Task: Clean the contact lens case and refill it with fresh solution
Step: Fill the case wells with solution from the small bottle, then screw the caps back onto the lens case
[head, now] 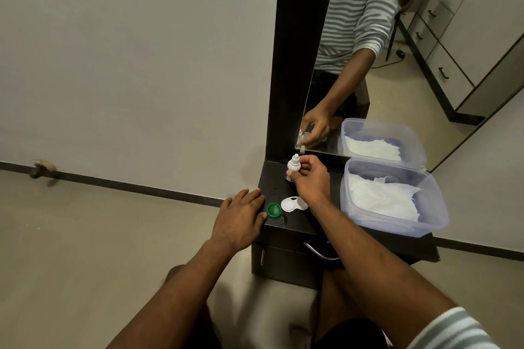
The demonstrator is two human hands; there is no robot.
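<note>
Right hand (310, 178) gripped the small white solution bottle (293, 167) upright at the back of the dark dresser top (309, 221). Left hand (241, 214) lay flat, fingers straight, on the top's left edge — holding nothing. White lens case (292, 203) sat open between the hands, green cap (274, 210) just left of it. Clear tub (391, 195) with tissues stood to the right.

single head view looks steeply down, close over the dark table (286, 225).

White lens case (293, 204) open on the dark top — green cap (274, 210) just beside, small white bottle (293, 166) upright behind.
</note>
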